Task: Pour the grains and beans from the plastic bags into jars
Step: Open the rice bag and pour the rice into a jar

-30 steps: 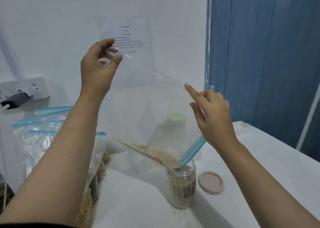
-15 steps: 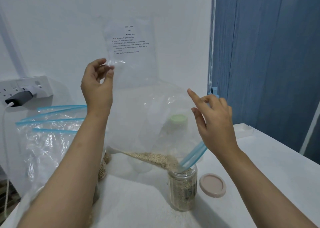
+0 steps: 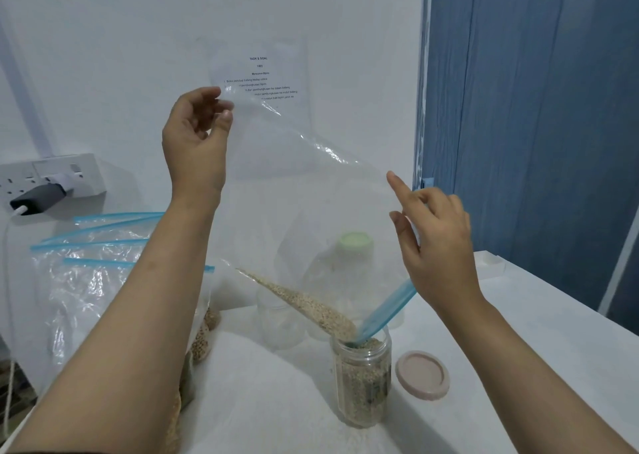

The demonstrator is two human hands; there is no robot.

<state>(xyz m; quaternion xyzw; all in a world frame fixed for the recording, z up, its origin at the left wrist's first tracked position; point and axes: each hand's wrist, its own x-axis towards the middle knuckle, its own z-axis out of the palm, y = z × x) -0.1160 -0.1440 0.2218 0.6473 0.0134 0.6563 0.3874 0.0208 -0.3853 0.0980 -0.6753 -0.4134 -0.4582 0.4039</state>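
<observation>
The counter (image 3: 518,332) carries everything, and above it the clear plastic bag (image 3: 311,191) is now tilted more steeply than half a second ago: its closed bottom corner is lifted again toward the wall, while its blue zip mouth (image 3: 383,310) points down into the open jar (image 3: 363,381). The left hand (image 3: 197,135) pinches that high corner between the thumb and the fingers, and it stands higher than it did a moment before. The right hand (image 3: 439,239) holds the zip edge of the bag with its curled lower fingers, while the index finger sticks out straight; how firm this hold is, I cannot tell exactly. Because of the steeper tilt, the grains (image 3: 307,306) no longer lie flat along the bottom fold; they form a narrow sloping line that runs down to the mouth and into the jar. The jar seems nearly full up to its neck, and only little grain is left in the bag, so I judge this pour is close to its end. The pink lid (image 3: 422,375) lies on the counter just beside the jar, not yet put on. More bags (image 3: 86,274) with blue zips wait at the left.
</observation>
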